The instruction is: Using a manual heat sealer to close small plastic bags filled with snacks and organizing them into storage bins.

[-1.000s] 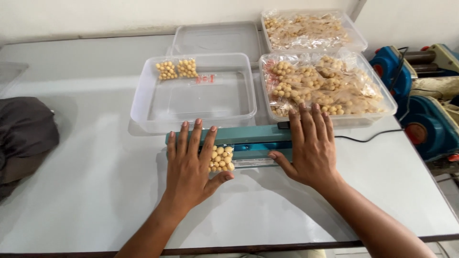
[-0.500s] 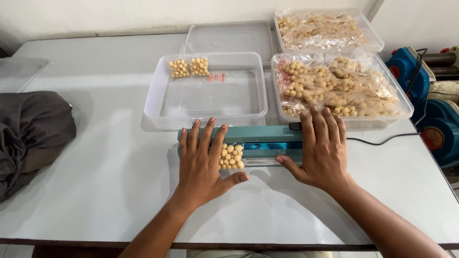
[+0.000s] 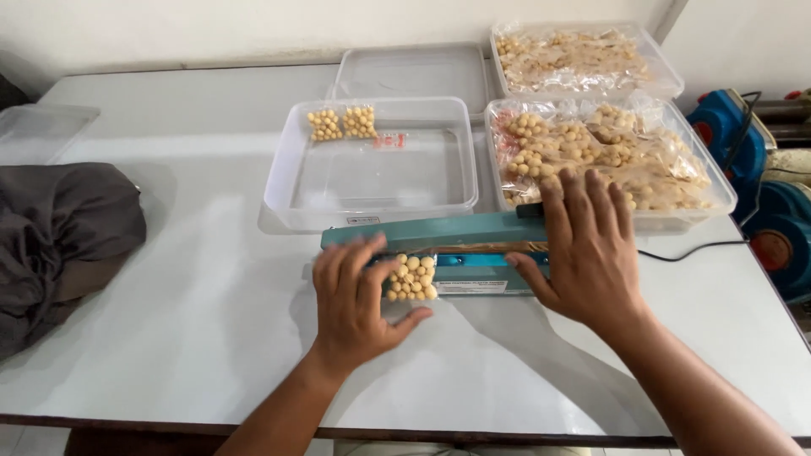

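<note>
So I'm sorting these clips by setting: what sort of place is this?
Probably a small home or workshop snack-packing station: a teal heat sealer on a white table, clear tubs of bagged round snacks, and blue machines beside it.

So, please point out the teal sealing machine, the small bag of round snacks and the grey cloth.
teal sealing machine (image 3: pixel 439 230), head view, on its upper bar.
small bag of round snacks (image 3: pixel 411 279), head view, middle of the bag.
grey cloth (image 3: pixel 59 236), head view, its middle folds.

Clear plastic tub (image 3: pixel 279 190) (glossy); matt cloth (image 3: pixel 59 236).
</note>
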